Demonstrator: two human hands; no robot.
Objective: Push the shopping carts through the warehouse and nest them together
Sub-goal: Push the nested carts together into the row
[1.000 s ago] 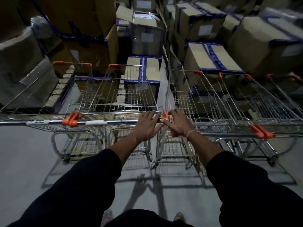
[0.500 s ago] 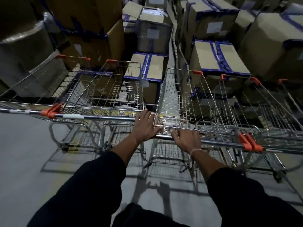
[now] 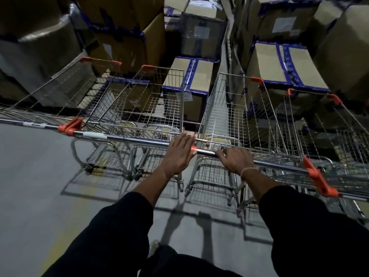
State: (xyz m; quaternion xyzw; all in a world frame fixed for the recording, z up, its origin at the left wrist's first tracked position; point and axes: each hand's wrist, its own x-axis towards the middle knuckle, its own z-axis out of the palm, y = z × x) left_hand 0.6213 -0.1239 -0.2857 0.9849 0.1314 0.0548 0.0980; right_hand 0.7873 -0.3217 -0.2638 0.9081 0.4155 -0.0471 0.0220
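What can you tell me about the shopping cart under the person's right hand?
The right cart is a bare wire-mesh basket, empty, on a tube frame with small wheels. Its chrome handle bar has orange end pieces. The right hand grips the bar. It stands on grey floor beside the left cart, facing stacked cardboard boxes.

Taped cardboard boxes (image 3: 279, 64) stacked w/ labels, grey floor (image 3: 30, 166), prob. concrete.

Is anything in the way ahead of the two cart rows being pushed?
Yes. Stacked cardboard boxes stand right ahead of both the left cart row and the right cart row, with no open floor visible beyond the baskets. Left hand and right hand rest on the handles, unobstructed.
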